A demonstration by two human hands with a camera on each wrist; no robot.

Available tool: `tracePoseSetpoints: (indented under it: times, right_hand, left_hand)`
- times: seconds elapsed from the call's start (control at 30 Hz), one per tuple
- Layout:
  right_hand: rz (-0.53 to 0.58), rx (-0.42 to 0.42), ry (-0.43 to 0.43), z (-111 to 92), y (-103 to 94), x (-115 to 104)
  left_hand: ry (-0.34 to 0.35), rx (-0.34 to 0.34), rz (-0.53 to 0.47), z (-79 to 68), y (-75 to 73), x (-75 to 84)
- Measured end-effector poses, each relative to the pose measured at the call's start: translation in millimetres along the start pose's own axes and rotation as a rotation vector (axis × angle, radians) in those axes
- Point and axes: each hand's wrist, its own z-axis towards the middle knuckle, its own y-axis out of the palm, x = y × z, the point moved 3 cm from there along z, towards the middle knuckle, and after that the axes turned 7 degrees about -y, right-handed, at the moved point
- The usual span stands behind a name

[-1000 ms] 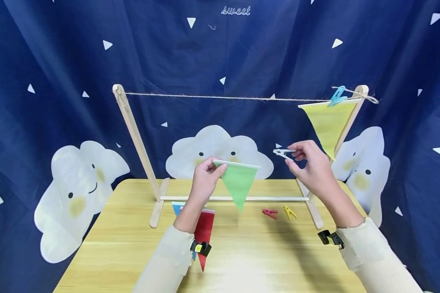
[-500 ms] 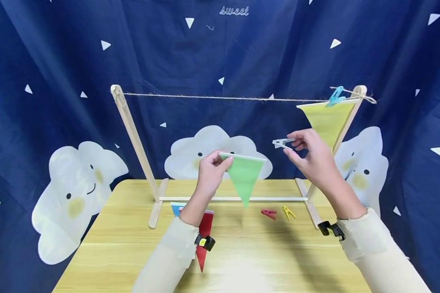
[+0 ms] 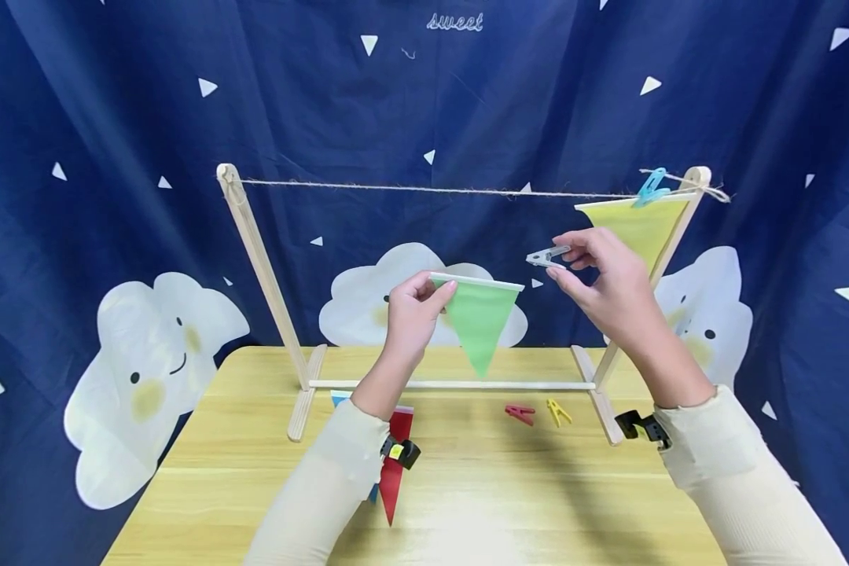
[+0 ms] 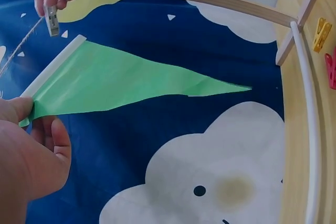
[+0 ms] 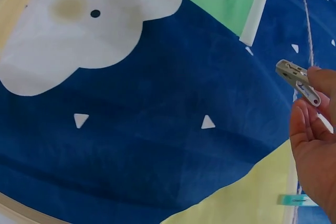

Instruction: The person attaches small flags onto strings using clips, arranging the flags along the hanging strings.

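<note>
In the head view my left hand pinches a green triangular pennant by the left end of its white top edge, its tip pointing down. To its right, my right hand holds a white clothespin between thumb and fingers, jaw end toward the pennant. Both are below the twine strung across a wooden frame. A yellow pennant hangs at the twine's right end under a light blue clothespin, partly behind my right hand. The right wrist view shows the white clothespin close up, apart from the green pennant.
A red clothespin and a yellow clothespin lie on the wooden table. Red and blue pennants lie under my left forearm, partly covered. The frame's posts and low white bar stand at the back.
Both hands have risen toward the twine. The left hand has also moved right with the green pennant, bringing it nearer the white clothespin.
</note>
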Motion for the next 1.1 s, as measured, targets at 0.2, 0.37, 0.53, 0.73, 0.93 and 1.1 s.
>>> tracePoseSetpoints:
  times: [0.2, 0.37, 0.53, 0.73, 0.93, 1.1]
  right_hand:
    - [0.014, 0.029, 0.011, 10.3, -6.1, -5.7]
    - [0.012, 0.037, 0.013, 19.6, -11.2, -9.1]
    - [-0.003, 0.035, -0.003, 28.0, -16.3, -11.9]
    - [-0.038, 0.039, 0.016, 36.9, -23.8, -13.4]
    - [-0.046, 0.04, 0.025, 45.9, -30.7, -13.2]
    - [-0.068, 0.031, -0.003, 53.0, -35.6, -14.0]
  left_hand:
    - [0.004, 0.02, -0.002, 3.1, 5.8, 8.3]
    - [0.024, 0.023, 0.003, 6.6, 10.0, 17.2]
    - [0.047, 0.02, 0.024, 7.9, 13.1, 28.4]
    - [0.044, 0.019, 0.025, 13.8, 18.9, 39.4]
    - [0.031, 0.018, -0.022, 20.8, 24.6, 46.5]
    - [0.019, 0.018, -0.068, 25.6, 29.3, 50.2]
